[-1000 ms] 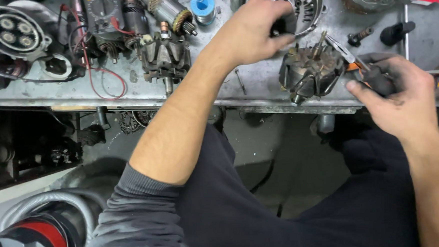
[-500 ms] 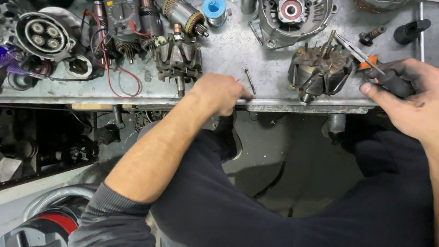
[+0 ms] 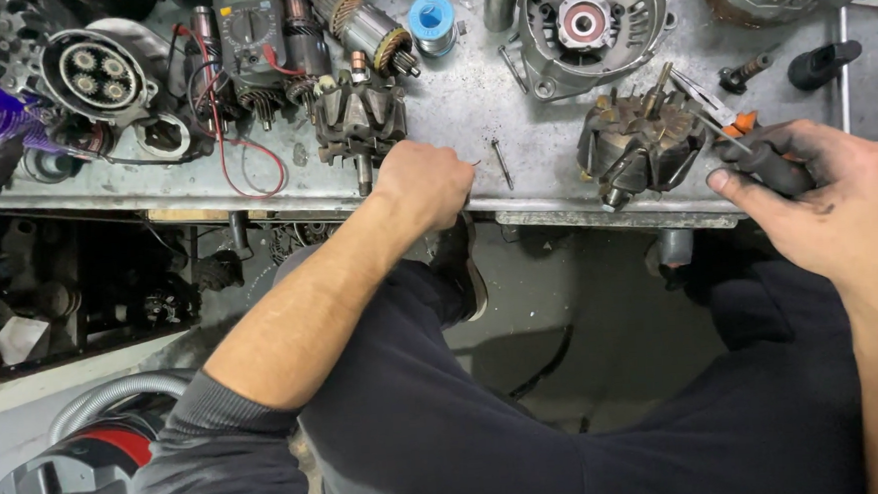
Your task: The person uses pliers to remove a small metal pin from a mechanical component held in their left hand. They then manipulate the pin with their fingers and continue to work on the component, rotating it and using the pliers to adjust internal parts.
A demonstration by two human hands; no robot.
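Two hands at tabletop (image 3: 553, 121) edge: left hand (image 3: 424, 183) fisted, contents indeterminable; right hand (image 3: 832, 196) clasping black-handled pliers (image 3: 755, 155) beside rotor (image 3: 639, 146).

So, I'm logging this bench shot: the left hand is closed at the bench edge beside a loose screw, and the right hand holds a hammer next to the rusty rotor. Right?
Not quite. In the head view the right hand holds needle-nose pliers, not a hammer, next to the rusty rotor. The left hand is indeed closed at the bench edge beside the loose screw.

The surface (image 3: 556, 186) is lit evenly and brightly from above, with mild glare on the metal. Deep shadow is seen beneath it. Focus is sharp; slight wide-angle distortion is noted at the edges.
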